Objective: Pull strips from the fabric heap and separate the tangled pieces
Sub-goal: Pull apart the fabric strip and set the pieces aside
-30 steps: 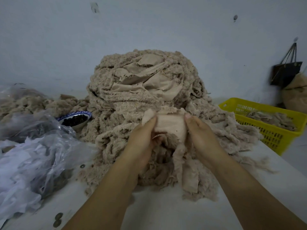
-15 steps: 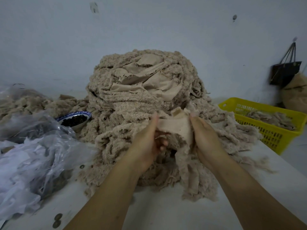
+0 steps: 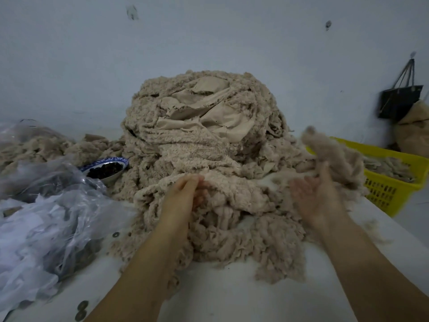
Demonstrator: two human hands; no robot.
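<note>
Textile-scrap workshop: fabric heap (image 3: pixel 204 145), basket (image 3: pixel 392 180)

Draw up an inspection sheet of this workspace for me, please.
Surface: white table.
Job's things: fabric heap at centre; blurred strip raised at right.
Clutter: plastic bags at left; bowl of dark bits; coins.
Hands: left hand grips the heap's front; right hand blurred, grip unclear.
Cables: nothing seen.
Surroundings: yellow basket holding scraps at right; dark bag on wall.
</note>
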